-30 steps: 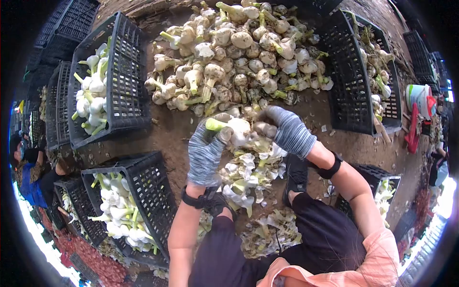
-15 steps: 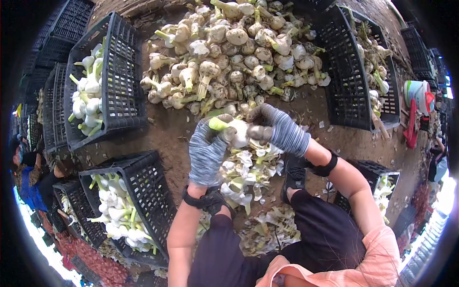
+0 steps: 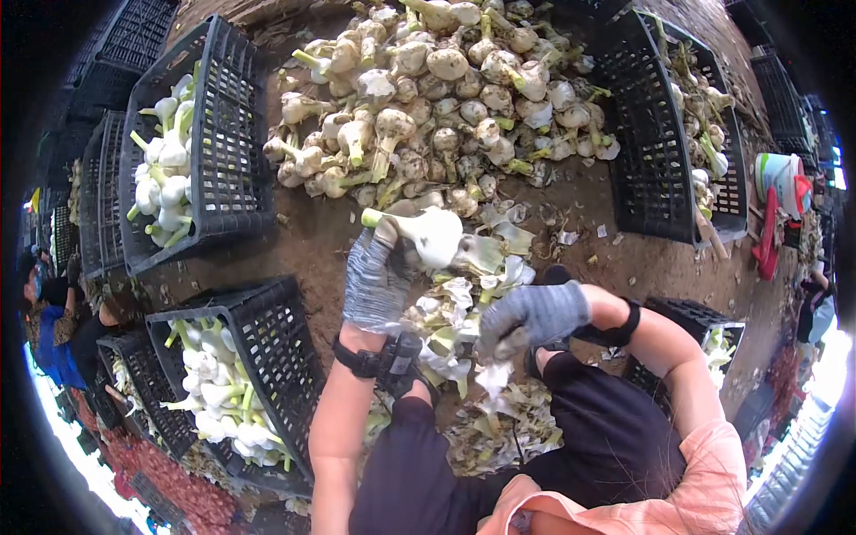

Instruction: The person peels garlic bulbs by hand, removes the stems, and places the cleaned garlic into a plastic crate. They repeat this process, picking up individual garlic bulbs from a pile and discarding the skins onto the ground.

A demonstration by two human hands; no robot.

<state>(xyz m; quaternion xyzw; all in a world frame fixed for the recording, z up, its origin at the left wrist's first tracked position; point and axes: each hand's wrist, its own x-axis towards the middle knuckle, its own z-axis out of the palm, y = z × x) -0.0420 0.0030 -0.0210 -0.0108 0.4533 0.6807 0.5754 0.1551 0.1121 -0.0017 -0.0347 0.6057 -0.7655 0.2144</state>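
My left hand (image 3: 378, 281), in a grey knit glove, is closed round the stem end of a garlic bulb (image 3: 437, 237). The bulb is clean and white, its green-tipped stem pointing left. Lower and to the right, my gloved right hand (image 3: 537, 318) has its fingers curled together over a piece of pale garlic skin (image 3: 493, 378) that hangs below them. Loose peeled skins (image 3: 450, 352) lie on the ground between my feet. Beyond my hands spreads a large heap of dirty, unpeeled garlic (image 3: 446, 116).
On the left, two black crates (image 3: 236, 134) (image 3: 276, 357) hold white garlic. Another black crate (image 3: 646, 134) with garlic stands at the right, near a white bucket (image 3: 778, 183) and a red object (image 3: 767, 241). A person (image 3: 58, 330) sits at the far left.
My right hand has come away from the bulb and moved down toward me with skin at its fingers. The bulb in my left hand now shows whiter, with its stem tilted left.
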